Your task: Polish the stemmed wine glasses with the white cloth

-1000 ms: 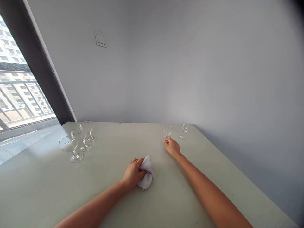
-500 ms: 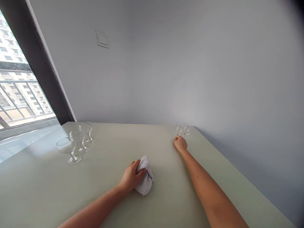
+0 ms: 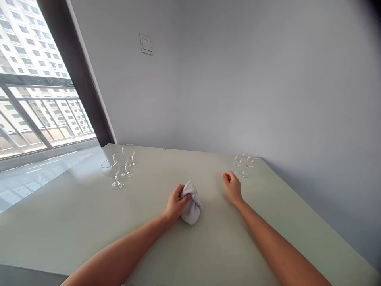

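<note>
My left hand is closed around a folded white cloth above the middle of the table. On the right, my right hand has its fingers loosely curled, with nothing visible in them. Just beyond its knuckles stand two clear stemmed glasses, one nearer the hand and one farther right. The hand partly covers the base of the nearer glass and appears apart from it. At the left are three more stemmed glasses in a slanting row: front, middle and back.
The pale green table reaches the grey wall at the back and right. A wall switch is above it. At left, a window shows a railing and buildings.
My right hand has let go of the glass at the right and drawn back slightly. My left hand still grips the cloth. The view has shifted, with the table's near-left edge appearing.
</note>
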{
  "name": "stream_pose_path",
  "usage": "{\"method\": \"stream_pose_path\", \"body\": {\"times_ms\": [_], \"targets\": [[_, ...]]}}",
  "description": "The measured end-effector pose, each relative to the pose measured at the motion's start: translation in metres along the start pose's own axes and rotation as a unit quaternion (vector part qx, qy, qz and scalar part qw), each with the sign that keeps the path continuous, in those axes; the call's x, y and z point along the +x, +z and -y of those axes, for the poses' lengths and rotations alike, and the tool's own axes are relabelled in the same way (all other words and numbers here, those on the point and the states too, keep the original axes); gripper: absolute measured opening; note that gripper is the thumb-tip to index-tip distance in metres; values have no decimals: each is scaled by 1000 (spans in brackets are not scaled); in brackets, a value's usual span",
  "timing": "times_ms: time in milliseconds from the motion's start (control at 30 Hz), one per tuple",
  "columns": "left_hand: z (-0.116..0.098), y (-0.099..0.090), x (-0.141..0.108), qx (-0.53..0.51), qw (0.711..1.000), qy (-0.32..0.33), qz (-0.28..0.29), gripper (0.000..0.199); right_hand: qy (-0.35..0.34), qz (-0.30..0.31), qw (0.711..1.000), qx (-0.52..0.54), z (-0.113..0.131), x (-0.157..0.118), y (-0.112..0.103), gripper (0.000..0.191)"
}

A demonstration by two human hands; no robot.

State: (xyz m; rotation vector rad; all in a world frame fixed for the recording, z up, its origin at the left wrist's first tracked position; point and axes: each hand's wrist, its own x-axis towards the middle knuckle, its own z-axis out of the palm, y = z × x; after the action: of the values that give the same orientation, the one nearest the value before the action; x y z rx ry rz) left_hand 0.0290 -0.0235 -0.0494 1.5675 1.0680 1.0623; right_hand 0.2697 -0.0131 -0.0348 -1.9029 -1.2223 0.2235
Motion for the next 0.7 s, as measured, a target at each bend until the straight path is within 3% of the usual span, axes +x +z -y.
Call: {"method": "stream_pose_path", "body": {"times_ms": [67, 167, 233, 300, 467, 533, 600, 633, 667, 700], "targets": [[-3, -4, 1, 5, 998, 40, -46, 19, -58, 78, 991, 97, 24, -34, 4, 37], [-10, -10, -1, 78, 981, 132, -115, 20, -69, 214, 941, 254, 55, -78, 11, 40], [-14, -13, -4, 142, 967, 180, -108, 22, -33, 274, 906, 322, 67, -98, 17, 40], [-16, -14, -8, 183, 957, 219, -56, 24, 27, 295, 876, 382, 72, -107, 22, 40], [-16, -7, -17, 221, 934, 276, 59, 25, 170, 240, 803, 518, 56, -97, 34, 35], [-16, -3, -21, 214, 929, 273, 131, 24, 191, 202, 792, 544, 42, -85, 34, 34], [-20, -2, -21, 180, 932, 261, 174, 32, 211, 158, 802, 536, 27, -73, 31, 35], [-23, -5, -19, 154, 943, 253, 149, 36, 225, 126, 812, 523, 19, -67, 30, 35], [-26, -10, -14, 125, 958, 245, 84, 37, 232, 95, 823, 509, 13, -61, 29, 35], [-29, -18, -8, 92, 968, 234, -18, 36, 235, 65, 833, 497, 7, -55, 27, 35]]}}
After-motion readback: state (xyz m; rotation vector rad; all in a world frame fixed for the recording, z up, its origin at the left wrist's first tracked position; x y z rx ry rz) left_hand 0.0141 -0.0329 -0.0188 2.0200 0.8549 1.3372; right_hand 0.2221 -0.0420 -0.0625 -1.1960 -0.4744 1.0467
